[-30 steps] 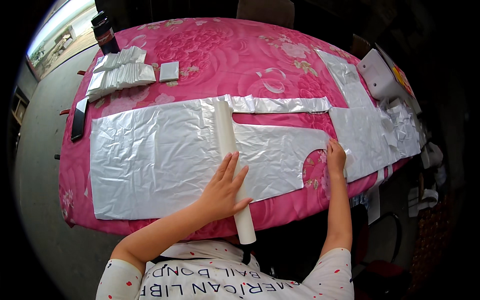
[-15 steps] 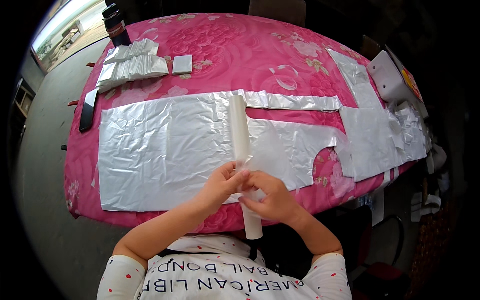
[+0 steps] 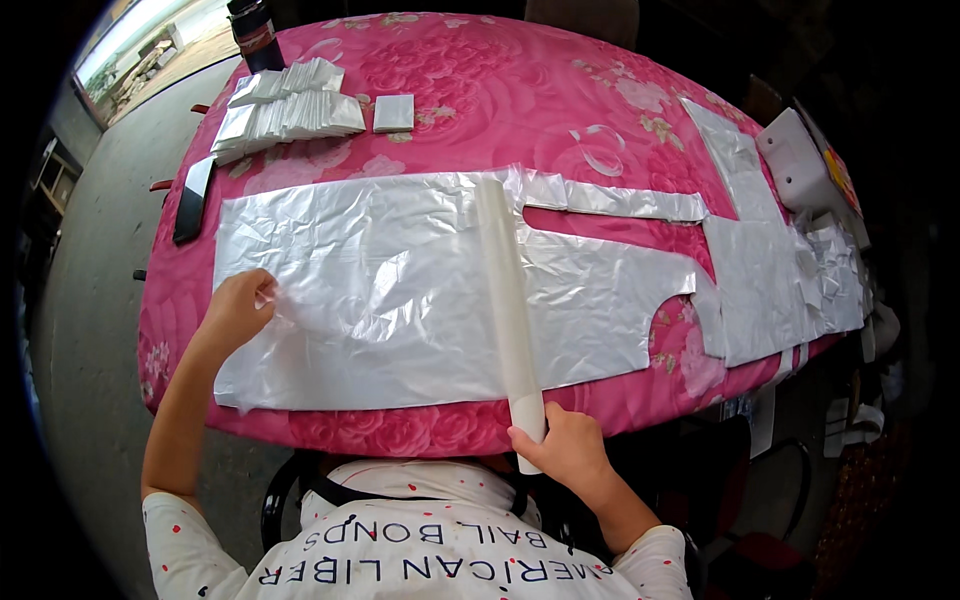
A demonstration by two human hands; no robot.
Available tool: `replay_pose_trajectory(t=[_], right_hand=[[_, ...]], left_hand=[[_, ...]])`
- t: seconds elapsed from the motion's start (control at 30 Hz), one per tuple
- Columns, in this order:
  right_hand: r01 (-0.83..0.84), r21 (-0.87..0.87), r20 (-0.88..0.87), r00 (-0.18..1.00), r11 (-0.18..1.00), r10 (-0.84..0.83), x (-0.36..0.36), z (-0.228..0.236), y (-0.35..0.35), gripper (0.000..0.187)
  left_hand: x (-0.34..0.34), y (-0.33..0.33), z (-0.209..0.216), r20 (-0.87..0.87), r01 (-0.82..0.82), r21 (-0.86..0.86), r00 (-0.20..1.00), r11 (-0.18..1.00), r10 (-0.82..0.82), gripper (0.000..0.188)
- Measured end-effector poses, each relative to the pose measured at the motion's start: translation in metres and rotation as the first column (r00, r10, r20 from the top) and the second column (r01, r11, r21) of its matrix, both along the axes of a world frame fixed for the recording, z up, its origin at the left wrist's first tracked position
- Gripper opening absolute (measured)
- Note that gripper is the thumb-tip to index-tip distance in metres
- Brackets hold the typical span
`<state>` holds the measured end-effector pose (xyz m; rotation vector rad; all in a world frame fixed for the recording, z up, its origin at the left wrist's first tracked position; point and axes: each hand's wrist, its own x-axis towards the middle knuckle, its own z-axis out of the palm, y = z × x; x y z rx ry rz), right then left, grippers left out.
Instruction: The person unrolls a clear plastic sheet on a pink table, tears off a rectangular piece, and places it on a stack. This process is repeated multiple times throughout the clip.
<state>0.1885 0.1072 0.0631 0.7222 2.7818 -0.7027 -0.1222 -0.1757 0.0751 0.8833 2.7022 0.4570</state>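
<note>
My left hand is closed in a pinch on a thin, see-through plastic film near the left end of the white plastic bags. The film stretches toward a long whitish roll, which lies slantwise across the bags, its near end sticking out past the table edge. At that near end my right hand grips the roll, thumb on the near side. Beneath lie flat, shiny white plastic bags with handle cut-outs on the right; the film partly covers them.
A pink floral cloth covers the table. At far left are stacks of folded white packets, one separate packet, a black phone and a dark bottle. More white bags and a white box lie right.
My hands were together at the roll's middle; the left has moved far left with the film. The right has slid to the roll's near end. The whole view has shifted slightly.
</note>
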Motion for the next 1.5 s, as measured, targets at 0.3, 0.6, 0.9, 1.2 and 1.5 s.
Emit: replay_pose_trajectory(t=[0.3, 0.6, 0.9, 1.2, 1.5], right_hand=[[0.059, -0.175, 0.034, 0.998, 0.983, -0.053, -0.001, 0.006, 0.003, 0.047], [-0.019, -0.281, 0.131, 0.990, 0.959, 0.058, -0.048, 0.019, 0.038, 0.061], [0.118, -0.182, -0.364, 0.914, 0.976, -0.178, -0.198, -0.020, 0.095, 0.057], [-0.567, -0.818, -0.138, 0.352, -0.094, -0.926, -0.211, -0.041, 0.184, 0.028], [-0.438, -0.460, -0.753, 0.654, 0.772, -0.077, -0.255, 0.046, -0.020, 0.039]], left_hand=[[0.112, 0.166, -0.031, -0.238, 0.429, 0.461, 0.903, 0.776, -0.358, 0.050], [0.121, 0.200, -0.077, -0.329, 0.436, 0.199, 0.873, 0.878, -0.360, 0.060], [0.123, 0.202, -0.075, -0.375, 0.445, 0.193, 0.857, 0.875, -0.353, 0.059], [0.125, 0.201, -0.074, -0.370, 0.446, 0.233, 0.863, 0.864, -0.345, 0.058], [0.124, 0.196, -0.079, -0.333, 0.413, 0.404, 0.897, 0.816, -0.289, 0.061]])
